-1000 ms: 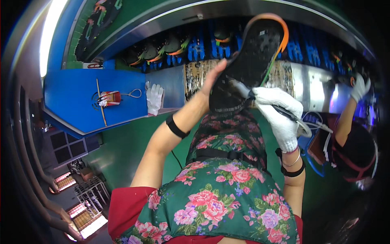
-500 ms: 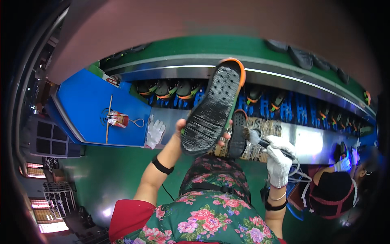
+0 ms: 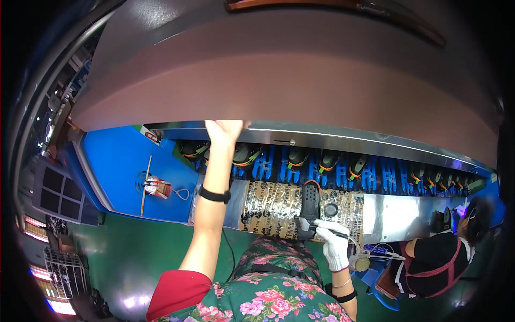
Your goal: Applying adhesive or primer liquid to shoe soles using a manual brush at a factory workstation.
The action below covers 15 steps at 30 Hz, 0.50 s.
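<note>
Right now the dark sole (image 3: 310, 201) is lying lengthwise on the taped cardboard (image 3: 268, 209), its orange-rimmed end pointing toward the row of shoes (image 3: 296, 157). The white-gloved right hand (image 3: 335, 244) is clamping its fingers round a brush (image 3: 308, 224); the bristles are overlapping the sole's near end, though I can't tell whether they're touching. A dark round dish (image 3: 332, 210) is sitting just to the right, while cardboard is spreading leftward and shiny worktop (image 3: 375, 214) is extending rightward. The brown hood (image 3: 279, 86) is looming overhead, the bare left hand (image 3: 224, 131) reaching its lower edge, fingertips hidden, their spread impossible to tell.
</note>
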{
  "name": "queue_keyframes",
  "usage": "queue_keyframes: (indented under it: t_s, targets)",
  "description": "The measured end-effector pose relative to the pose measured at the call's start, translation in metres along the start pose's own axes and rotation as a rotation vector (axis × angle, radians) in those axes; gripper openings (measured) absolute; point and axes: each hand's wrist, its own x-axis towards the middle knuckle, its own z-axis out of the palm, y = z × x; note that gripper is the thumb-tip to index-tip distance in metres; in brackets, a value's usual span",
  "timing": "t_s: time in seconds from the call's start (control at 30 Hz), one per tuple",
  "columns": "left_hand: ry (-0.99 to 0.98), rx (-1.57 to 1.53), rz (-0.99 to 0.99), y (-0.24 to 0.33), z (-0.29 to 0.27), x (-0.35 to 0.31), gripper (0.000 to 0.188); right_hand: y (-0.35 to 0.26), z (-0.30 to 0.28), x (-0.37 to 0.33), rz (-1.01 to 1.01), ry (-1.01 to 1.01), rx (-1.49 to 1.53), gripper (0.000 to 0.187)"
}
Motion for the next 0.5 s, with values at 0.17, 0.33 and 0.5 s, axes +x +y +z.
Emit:
queue_keyframes:
  t_s: [0.17, 0.33, 0.5]
  targets:
    - [-0.030, 0.775, -0.100, -0.077, 0.019, -0.016, 0.044, 0.006, -0.016, -0.004, 0.021, 0.092, 0.113, 0.021]
    - [-0.318, 1.451, -0.204, -0.202, 0.069, -0.003, 0.039, 0.014, -0.020, -0.005, -0.035, 0.134, 0.161, 0.021]
    - [-0.578, 1.768, 0.745, -0.260, 0.032, 0.064, 0.031, 0.009, -0.011, -0.012, -0.056, 0.139, 0.143, 0.023]
